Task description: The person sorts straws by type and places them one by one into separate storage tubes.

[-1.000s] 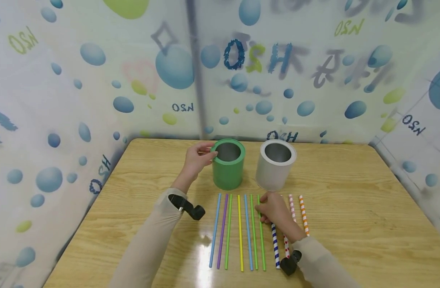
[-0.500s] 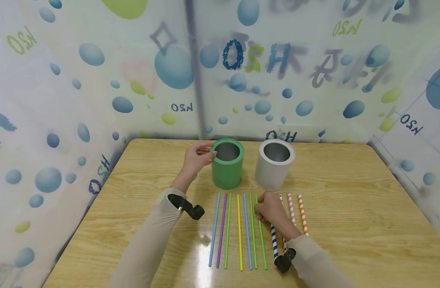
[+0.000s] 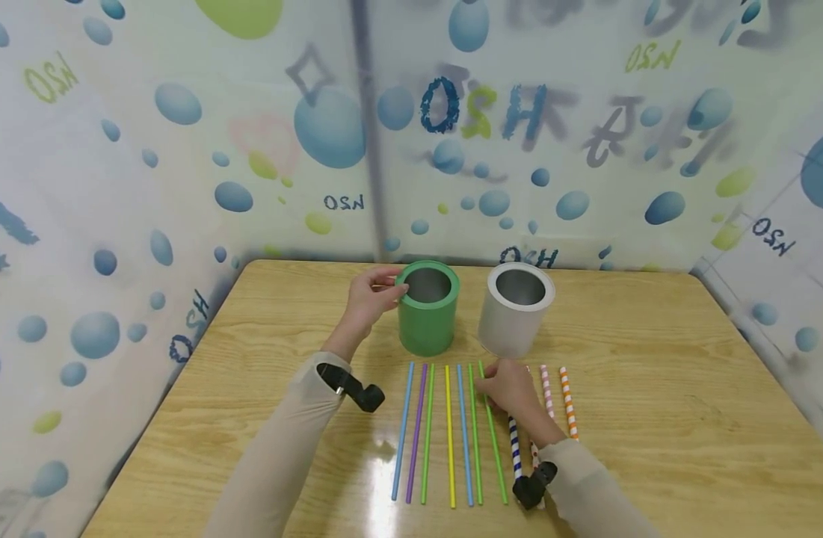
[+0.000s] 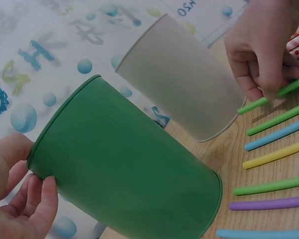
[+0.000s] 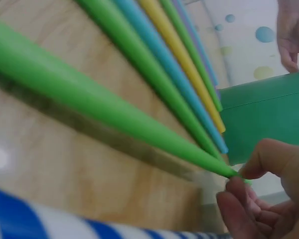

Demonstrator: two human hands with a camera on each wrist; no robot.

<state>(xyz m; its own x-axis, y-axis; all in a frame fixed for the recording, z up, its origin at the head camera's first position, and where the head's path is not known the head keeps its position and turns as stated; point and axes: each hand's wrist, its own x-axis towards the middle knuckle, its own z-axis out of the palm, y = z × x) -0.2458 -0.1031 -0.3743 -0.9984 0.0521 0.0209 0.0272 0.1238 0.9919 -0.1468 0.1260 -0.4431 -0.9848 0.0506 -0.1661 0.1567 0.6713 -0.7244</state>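
My left hand (image 3: 374, 299) grips the rim of a green can (image 3: 427, 329), an upright open cylinder with a grey inside. In the left wrist view the thumb and curled fingers (image 4: 37, 204) meet at the can's upper edge. My right hand (image 3: 512, 390) pinches the far end of a green straw (image 3: 495, 456), the rightmost of the plain ones. In the right wrist view this straw (image 5: 104, 107) is partly raised, with a shadow beneath it. To the right of the green can stands a white can (image 3: 508, 329), untouched. Neither can shows anything inside.
More plain straws lie in a row: blue (image 3: 402, 433), purple (image 3: 416, 433), yellow (image 3: 450, 441) and green. Patterned straws, among them blue-striped (image 3: 515, 448), pink-striped (image 3: 547, 388) and orange-striped (image 3: 569, 403), lie partly under my right arm. A printed curtain (image 3: 418, 172) rises behind the wooden table (image 3: 653, 388).
The near end of the rightmost green straw has swung to the right, its far end staying in my right hand's pinch. My left hand and both cans keep their places.
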